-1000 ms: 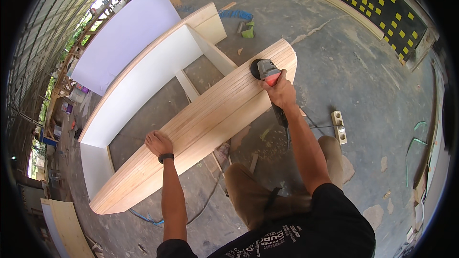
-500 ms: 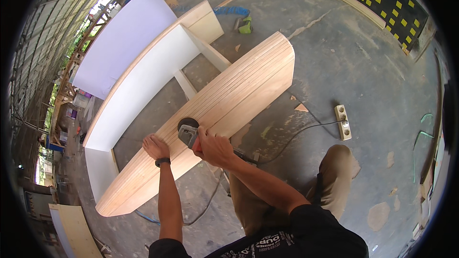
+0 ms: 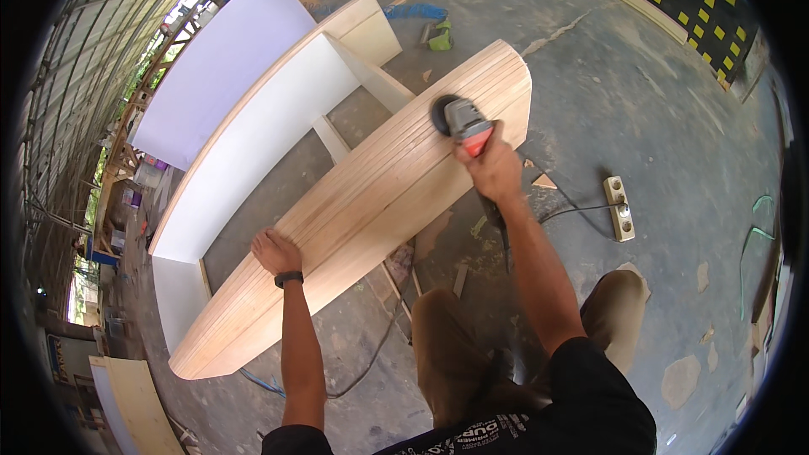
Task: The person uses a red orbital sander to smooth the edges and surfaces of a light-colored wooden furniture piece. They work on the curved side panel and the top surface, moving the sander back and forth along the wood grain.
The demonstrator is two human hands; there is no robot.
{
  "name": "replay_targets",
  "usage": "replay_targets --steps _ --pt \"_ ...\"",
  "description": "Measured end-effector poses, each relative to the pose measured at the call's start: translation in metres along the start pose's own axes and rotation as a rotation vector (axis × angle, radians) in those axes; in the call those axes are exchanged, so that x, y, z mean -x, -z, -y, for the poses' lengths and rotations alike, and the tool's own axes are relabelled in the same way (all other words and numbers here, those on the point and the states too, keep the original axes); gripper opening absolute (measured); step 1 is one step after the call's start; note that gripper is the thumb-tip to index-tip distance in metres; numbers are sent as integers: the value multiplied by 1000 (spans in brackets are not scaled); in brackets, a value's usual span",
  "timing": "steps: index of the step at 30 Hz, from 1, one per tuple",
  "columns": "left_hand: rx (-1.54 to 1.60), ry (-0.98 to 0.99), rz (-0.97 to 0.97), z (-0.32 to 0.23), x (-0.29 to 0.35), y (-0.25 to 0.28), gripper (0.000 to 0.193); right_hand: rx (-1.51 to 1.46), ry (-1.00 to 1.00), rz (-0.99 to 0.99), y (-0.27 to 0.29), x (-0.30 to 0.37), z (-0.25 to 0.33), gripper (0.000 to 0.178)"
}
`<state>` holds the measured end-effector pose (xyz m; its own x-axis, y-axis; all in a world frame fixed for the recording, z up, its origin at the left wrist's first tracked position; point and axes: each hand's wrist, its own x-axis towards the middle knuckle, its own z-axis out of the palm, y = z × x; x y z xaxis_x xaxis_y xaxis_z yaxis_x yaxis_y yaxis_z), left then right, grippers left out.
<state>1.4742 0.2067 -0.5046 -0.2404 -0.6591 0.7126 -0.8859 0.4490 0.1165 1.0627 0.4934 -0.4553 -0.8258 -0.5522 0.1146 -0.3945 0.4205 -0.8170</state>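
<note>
A long curved wooden panel [image 3: 371, 194] with narrow slats along its face slants across the middle. My right hand [image 3: 493, 170] grips an angle grinder [image 3: 468, 124] with a red and grey body. The grinder's round dark disc [image 3: 442, 115] meets the slatted surface toward the panel's far right end. Down the panel to the left, my left hand [image 3: 276, 253], with a dark band on its wrist, holds the far edge. Its fingers bend over that edge, and the fingertips are partly hidden.
Behind the panel stands a white-faced curved frame [image 3: 253, 135], joined by crosspieces, and a pale lilac panel [image 3: 223, 67]. A power strip [image 3: 619, 208] lies on the concrete floor at right, with a cord [image 3: 569, 209] running toward the grinder. Wood scraps [image 3: 545, 181] lie nearby.
My right hand has carried the grinder up and right along the panel, from near the left hand toward the far end. The left hand stays at the same spot on the edge.
</note>
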Motion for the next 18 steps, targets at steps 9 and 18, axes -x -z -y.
replay_targets --steps 9,18 --pt "84 48 -10 -6 0 3 24 -69 73 21 -42 41 12 79" --pt "108 -14 -12 3 -1 6 27 -20 361 332 -122 143 58 78"
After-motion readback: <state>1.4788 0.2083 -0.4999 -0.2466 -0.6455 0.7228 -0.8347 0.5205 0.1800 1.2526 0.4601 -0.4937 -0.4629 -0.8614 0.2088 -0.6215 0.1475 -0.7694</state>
